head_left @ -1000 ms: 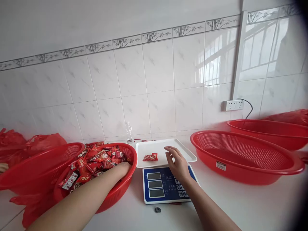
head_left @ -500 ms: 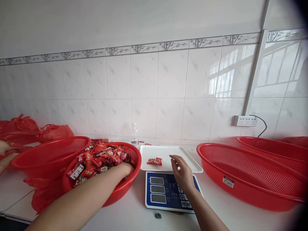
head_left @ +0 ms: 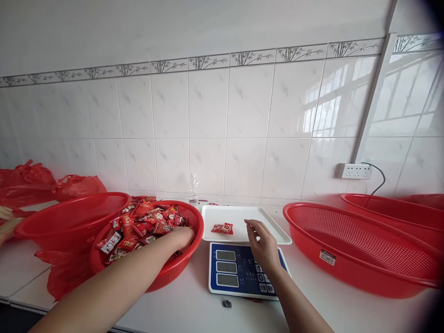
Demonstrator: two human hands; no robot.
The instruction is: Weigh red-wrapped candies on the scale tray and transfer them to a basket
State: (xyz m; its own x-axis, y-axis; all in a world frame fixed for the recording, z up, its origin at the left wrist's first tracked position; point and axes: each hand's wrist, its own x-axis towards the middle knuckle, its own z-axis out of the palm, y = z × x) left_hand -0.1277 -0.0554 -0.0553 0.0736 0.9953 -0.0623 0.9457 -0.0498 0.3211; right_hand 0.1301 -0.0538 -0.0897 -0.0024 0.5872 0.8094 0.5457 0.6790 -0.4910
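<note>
My left hand (head_left: 182,237) reaches into a round red basket (head_left: 189,254) heaped with red-wrapped candy packets (head_left: 140,226); its fingers are buried among them, so I cannot see whether they hold any. My right hand (head_left: 264,245) hovers over the front edge of a white tray (head_left: 267,224) that sits on a blue digital scale (head_left: 236,275). Its fingers are loosely curled and apart, with nothing in them. One red candy packet (head_left: 222,228) lies on the tray to the left of that hand.
Another red basket (head_left: 72,217) stands at the left, and two large red oval baskets (head_left: 360,249) at the right. Red plastic bags (head_left: 78,185) lie at the far left, where another person's hand (head_left: 7,219) shows. A small bottle (head_left: 193,189) stands by the wall, and a socket (head_left: 354,171) is mounted on it.
The view has shifted slightly. My left hand stays in the candy basket and my right hand stays over the tray's front edge. The packet on the tray has not moved.
</note>
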